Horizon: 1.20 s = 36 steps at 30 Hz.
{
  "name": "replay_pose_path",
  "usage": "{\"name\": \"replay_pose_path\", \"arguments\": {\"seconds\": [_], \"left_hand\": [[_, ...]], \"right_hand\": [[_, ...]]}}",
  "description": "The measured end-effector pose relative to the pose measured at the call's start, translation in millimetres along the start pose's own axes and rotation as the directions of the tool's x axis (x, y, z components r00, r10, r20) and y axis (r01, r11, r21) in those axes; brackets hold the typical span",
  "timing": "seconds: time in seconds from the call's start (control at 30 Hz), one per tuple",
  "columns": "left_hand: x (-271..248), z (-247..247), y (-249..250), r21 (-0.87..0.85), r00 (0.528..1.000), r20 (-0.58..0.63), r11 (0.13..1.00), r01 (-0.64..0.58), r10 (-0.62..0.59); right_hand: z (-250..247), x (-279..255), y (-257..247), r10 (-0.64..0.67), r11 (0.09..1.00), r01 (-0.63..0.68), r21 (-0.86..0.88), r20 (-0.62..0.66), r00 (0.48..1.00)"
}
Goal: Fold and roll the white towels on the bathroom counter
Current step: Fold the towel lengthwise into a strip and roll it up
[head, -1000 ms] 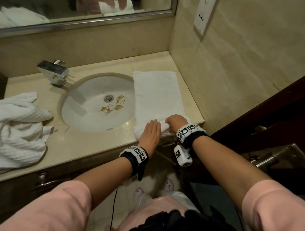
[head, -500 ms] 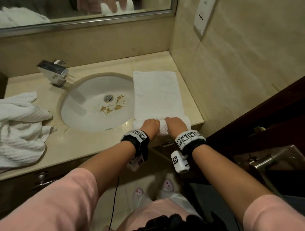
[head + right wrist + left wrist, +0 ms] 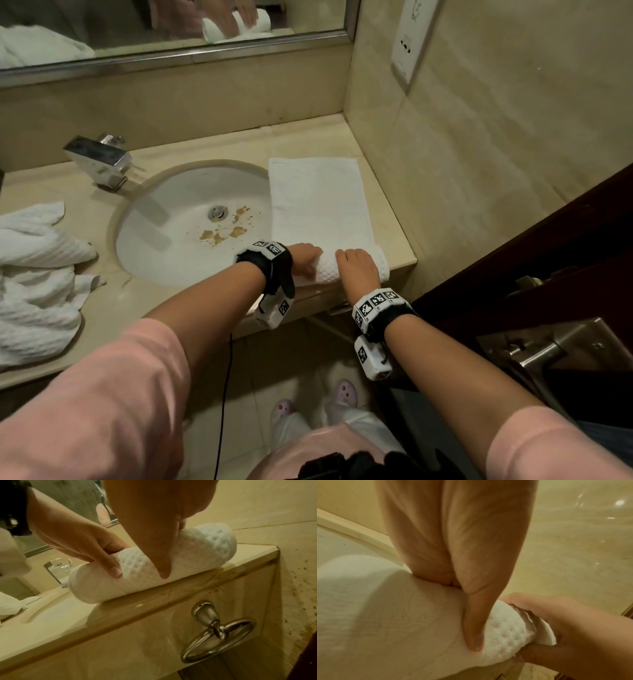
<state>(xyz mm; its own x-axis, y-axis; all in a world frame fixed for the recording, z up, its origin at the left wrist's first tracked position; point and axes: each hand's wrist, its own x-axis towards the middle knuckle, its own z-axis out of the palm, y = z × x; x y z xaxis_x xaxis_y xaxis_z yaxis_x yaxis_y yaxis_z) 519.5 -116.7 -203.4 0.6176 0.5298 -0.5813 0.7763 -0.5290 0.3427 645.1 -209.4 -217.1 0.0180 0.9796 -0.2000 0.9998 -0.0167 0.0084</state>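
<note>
A white towel [image 3: 318, 202], folded into a long strip, lies on the counter to the right of the sink. Its near end is wound into a thick roll [image 3: 327, 272] at the counter's front edge. My left hand [image 3: 306, 259] grips the roll's left part, with the thumb [image 3: 473, 631] on the near side. The right hand [image 3: 357, 271] curls over its right part, and its thumb [image 3: 162, 562] presses the near face. The right wrist view shows the roll [image 3: 180, 563] resting on the counter lip. A heap of other white towels [image 3: 34, 281] lies at the far left.
The oval sink [image 3: 178, 246] holds brown stains near its drain. A chrome faucet [image 3: 99, 161] stands behind it. A tiled wall [image 3: 479, 154] closes the right side. A metal towel ring [image 3: 217, 632] hangs under the counter edge [image 3: 154, 601]. A dark door stands at the right.
My left hand went from lying flat on the towel's near end to curling round it. The roll has grown thicker and turned a little away from me.
</note>
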Motion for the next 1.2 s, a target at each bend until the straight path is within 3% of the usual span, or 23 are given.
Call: {"name": "replay_pose_path", "arguments": {"seconds": [0.13,0.27,0.37,0.5,0.63,0.87,1.03,1.2], "left_hand": [[-4,12,1,0.214,0.989,-0.136,0.976,-0.028,0.058],[-18,45,12,0.424,0.940,-0.336,0.901,0.092,0.062],[-18,62,14,0.422,0.921,-0.388,0.893,0.157,0.021],[-8,44,12,0.373,0.941,-0.338,0.918,0.134,0.000],[-3,15,6,0.304,0.977,-0.211,0.950,0.069,-0.003],[12,-10,-5,0.158,0.996,-0.085,0.987,0.003,0.011],[22,-26,-14,0.099,1.000,0.006,0.995,0.005,-0.006],[35,-39,-24,0.097,0.995,0.092,0.994,-0.044,0.035]], "right_hand": [[-13,21,4,0.030,1.000,-0.029,-0.008,0.123,0.992],[-20,39,9,0.047,0.999,-0.051,0.010,0.229,0.972],[-23,48,12,0.036,0.998,-0.049,0.043,0.277,0.960],[-24,57,16,0.019,0.991,-0.058,0.121,0.298,0.954],[-23,65,21,0.039,0.972,-0.118,0.201,0.360,0.932],[-14,71,24,0.061,0.946,-0.170,0.277,0.360,0.931],[-16,64,30,0.104,0.965,-0.144,0.221,0.182,0.978],[-4,45,33,-0.061,0.977,0.066,0.201,-0.031,0.998]]}}
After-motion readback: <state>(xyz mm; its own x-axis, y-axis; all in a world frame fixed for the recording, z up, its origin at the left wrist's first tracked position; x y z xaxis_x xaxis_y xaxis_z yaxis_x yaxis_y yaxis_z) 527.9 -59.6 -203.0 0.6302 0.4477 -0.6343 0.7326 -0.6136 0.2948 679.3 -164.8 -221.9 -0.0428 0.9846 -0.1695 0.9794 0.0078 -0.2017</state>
